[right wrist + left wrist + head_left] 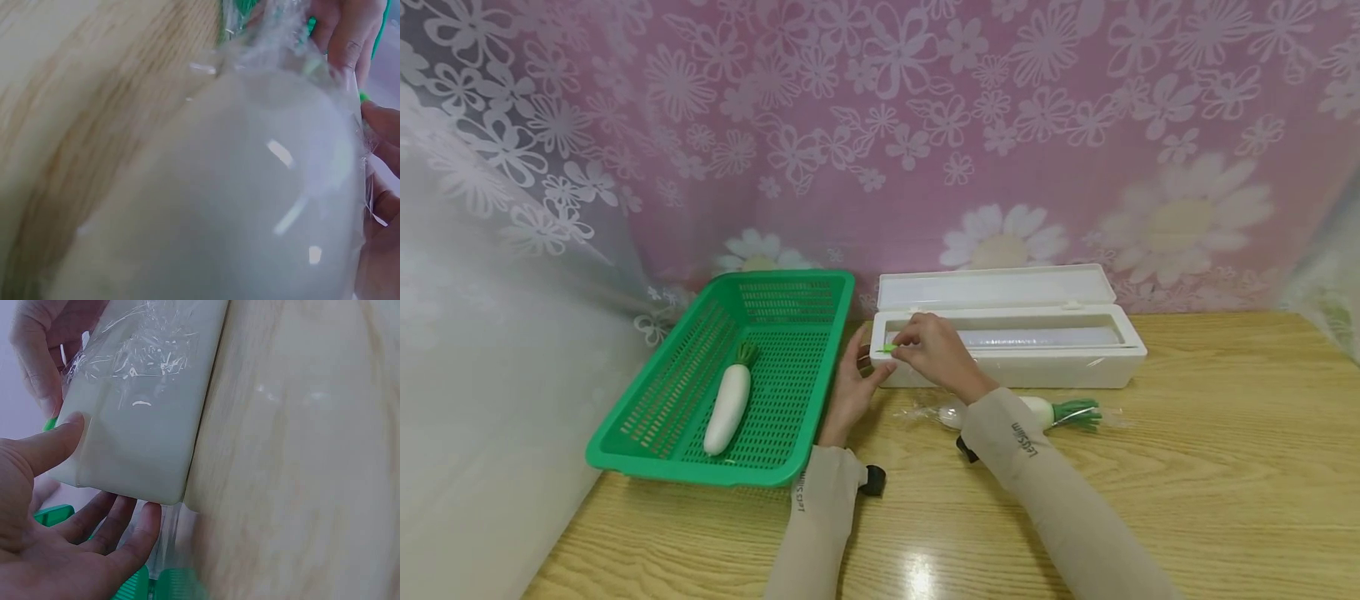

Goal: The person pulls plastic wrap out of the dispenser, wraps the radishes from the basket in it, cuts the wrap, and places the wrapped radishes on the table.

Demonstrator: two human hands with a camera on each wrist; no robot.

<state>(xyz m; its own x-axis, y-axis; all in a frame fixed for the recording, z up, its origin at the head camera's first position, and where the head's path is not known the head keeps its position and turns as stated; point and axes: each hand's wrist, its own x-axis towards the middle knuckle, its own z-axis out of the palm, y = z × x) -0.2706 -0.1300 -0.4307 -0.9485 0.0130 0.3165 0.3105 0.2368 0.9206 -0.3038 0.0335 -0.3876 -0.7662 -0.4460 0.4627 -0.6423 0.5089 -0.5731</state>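
The left hand (850,387) grips the white box's (1037,371) left end, near the green basket's (837,325) rim; the right hand (938,352) pinches a green slider (888,347). Tabletop (1240,433) extends beyond the right end.

The things are carried by a glossy, yellowish-brown desk (1232,433) marked with wood grain, and light is reflected from its near part. On its left side a rectangular, green plastic basket (784,379) with slotted walls is set, while to the basket's right a long, white box (1045,369) with its lid (996,288) raised is placed toward the back. Just in front of the box, a white radish (1042,409) with green stalks (1075,413), wrapped in clear film (919,412), is laid roughly parallel to it.
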